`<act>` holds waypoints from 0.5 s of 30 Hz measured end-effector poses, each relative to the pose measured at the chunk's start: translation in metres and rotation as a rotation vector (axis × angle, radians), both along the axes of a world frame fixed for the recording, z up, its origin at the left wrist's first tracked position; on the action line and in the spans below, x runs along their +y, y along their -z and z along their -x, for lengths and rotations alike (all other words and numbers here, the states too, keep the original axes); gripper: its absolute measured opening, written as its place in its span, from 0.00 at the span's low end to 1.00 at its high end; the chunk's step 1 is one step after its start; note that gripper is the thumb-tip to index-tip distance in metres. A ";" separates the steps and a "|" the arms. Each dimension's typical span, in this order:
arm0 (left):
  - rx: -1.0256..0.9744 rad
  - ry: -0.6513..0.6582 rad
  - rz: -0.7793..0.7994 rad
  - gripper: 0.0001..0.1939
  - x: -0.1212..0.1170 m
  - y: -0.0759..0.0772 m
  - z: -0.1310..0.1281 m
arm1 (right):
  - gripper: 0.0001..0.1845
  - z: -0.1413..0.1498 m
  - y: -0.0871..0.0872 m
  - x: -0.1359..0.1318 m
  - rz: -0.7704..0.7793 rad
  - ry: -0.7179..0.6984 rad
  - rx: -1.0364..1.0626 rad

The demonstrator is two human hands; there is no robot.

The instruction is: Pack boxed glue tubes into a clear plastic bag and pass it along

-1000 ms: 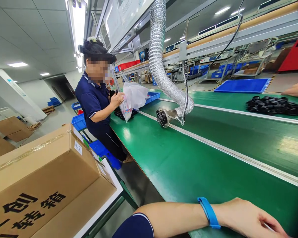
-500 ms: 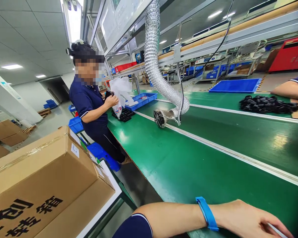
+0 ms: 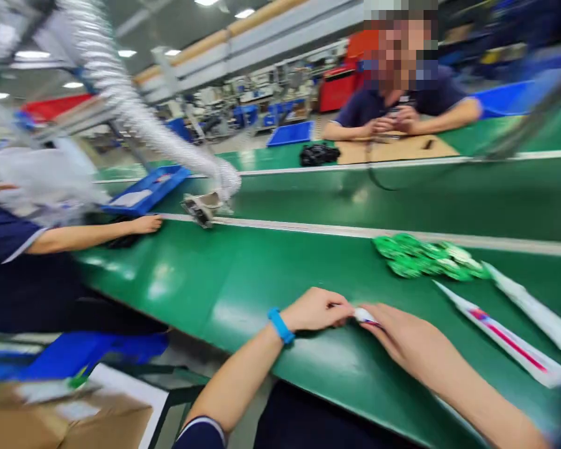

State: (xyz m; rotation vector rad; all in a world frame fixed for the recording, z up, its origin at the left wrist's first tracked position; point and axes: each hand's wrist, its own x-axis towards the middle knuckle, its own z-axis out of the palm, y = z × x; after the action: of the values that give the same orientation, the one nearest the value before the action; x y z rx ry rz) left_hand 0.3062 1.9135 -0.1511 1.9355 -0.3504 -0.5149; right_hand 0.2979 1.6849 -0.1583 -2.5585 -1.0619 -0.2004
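My left hand, with a blue wristband, is closed in a pinch at the near end of a small white tube with red and blue print. My right hand closes over the other end, so most of it is hidden. Both hands are low over the green bench. Right of them lie a long white tube with a tapered nozzle and red stripe, and a plain white tube. Behind my right hand is a heap of green round pieces, blurred, like circuit boards.
A silver flexible duct hangs down to the bench. A co-worker's arm reaches in at left near a blue tray. Another person sits opposite. A cardboard box stands at lower left.
The view has swung right, bringing my right hand, the white tubes and the green heap into sight. The left co-worker's hand has come down to the bench.
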 end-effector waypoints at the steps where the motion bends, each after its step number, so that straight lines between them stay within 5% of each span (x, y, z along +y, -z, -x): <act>1: 0.089 0.033 0.012 0.20 0.001 -0.004 -0.002 | 0.15 0.004 -0.004 0.000 0.055 -0.003 0.018; 6: 0.158 0.275 -0.146 0.23 -0.001 -0.023 -0.006 | 0.12 0.012 -0.028 0.007 0.234 -0.025 0.030; 12: -0.691 0.343 -0.505 0.19 -0.016 -0.024 0.024 | 0.09 0.018 -0.051 -0.010 0.207 0.041 0.254; 15: -0.789 0.392 -0.588 0.19 -0.013 -0.030 0.028 | 0.09 0.027 -0.055 -0.017 0.120 0.023 0.370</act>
State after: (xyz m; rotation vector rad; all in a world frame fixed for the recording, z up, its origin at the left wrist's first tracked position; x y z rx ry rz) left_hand 0.2782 1.9000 -0.1214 2.6115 -1.2059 -0.0595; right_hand 0.2711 1.6683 -0.1032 -2.5744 -0.9251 0.3293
